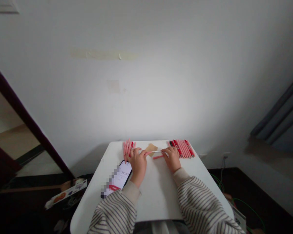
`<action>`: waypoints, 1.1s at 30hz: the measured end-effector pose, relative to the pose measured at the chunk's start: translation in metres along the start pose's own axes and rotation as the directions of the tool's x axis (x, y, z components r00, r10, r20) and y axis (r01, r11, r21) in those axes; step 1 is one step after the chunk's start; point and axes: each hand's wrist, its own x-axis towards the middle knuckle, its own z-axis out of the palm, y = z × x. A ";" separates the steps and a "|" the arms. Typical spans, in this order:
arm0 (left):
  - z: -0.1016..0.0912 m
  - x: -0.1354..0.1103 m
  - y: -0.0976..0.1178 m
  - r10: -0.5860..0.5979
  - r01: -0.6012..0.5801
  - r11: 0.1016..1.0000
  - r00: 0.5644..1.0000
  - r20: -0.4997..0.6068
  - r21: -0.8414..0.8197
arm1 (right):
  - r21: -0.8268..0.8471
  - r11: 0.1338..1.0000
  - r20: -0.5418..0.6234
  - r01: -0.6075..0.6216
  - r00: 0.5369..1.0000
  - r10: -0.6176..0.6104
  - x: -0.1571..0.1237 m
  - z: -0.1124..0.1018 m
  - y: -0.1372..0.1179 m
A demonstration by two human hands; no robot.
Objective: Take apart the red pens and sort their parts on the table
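Observation:
Over the white table, my left hand (138, 164) pinches a pink pen barrel (149, 152) at its left end. A thin whitish rod (157, 151), which looks like a pen refill, runs from the barrel to my right hand (172, 159), whose closed fingertips grip its other end. Just below it, a second pink pen piece (157, 157) reaches under the right fingers; whether they touch it I cannot tell. Behind the two hands lies a tan paper square (151, 148). Several pink and red pens (129, 148) lie beside the left fingers.
A neat row of pink and red pens (184, 149) lies at the table's back right. A phone (119, 178) showing a timer rests left of the left wrist. The white table (158, 195) stands against a pale wall (161, 97). Cables (221, 182) run along the floor at right.

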 end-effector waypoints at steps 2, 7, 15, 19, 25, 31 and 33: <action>0.000 0.000 0.001 0.009 -0.009 1.000 1.000 -0.003 -0.001 | 0.006 1.000 0.002 0.004 1.000 -0.004 0.000 -0.001 -0.001; -0.001 0.000 0.004 0.032 -0.032 0.999 0.999 0.015 -0.011 | 0.037 0.999 0.005 0.033 0.999 -0.033 0.000 -0.002 -0.004; 0.000 -0.002 0.008 0.080 -0.075 0.994 0.995 0.059 -0.080 | 0.066 0.996 0.047 0.066 0.996 -0.070 0.000 -0.001 -0.006; 0.003 -0.003 0.008 0.091 -0.085 0.990 0.995 0.050 -0.109 | 0.086 0.992 0.078 0.098 0.991 -0.105 0.000 0.001 -0.007; 0.005 -0.003 0.006 0.098 -0.094 0.988 0.995 0.028 -0.122 | 0.093 0.993 0.042 0.077 0.996 -0.081 0.001 0.001 -0.003; 0.006 -0.003 0.004 0.094 -0.090 0.989 0.995 0.025 -0.115 | 0.037 0.999 -0.020 0.029 0.999 -0.029 0.001 0.000 -0.003; 0.006 -0.003 0.004 0.097 -0.093 0.988 0.995 0.031 -0.123 | 0.035 0.999 -0.011 0.025 1.000 -0.024 0.001 0.001 -0.004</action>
